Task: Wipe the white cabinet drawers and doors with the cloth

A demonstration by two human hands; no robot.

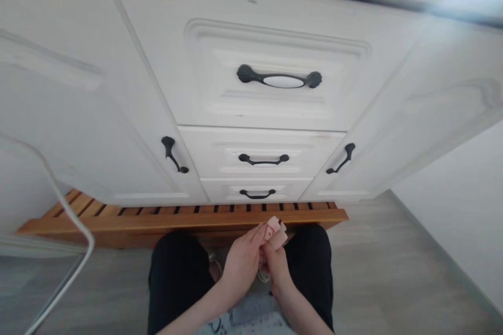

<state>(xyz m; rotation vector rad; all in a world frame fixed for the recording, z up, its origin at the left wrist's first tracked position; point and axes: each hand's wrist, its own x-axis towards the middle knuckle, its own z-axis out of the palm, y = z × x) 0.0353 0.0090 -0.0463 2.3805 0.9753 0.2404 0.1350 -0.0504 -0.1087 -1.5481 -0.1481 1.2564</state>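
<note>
My left hand and my right hand meet low in the middle of the view, in front of my black trousers. Together they pinch a small pale pink item with a red spot on it, its kind too small to make out. A thin white cord or loop hangs beneath my right hand. Both hands are below the front of a white cabinet and just above a wooden slatted step.
The cabinet has three stacked drawers with dark handles, the top handle having a white inlay, and a door on each side. A white cable curves down on the left. Grey floor lies around me; a white wall stands right.
</note>
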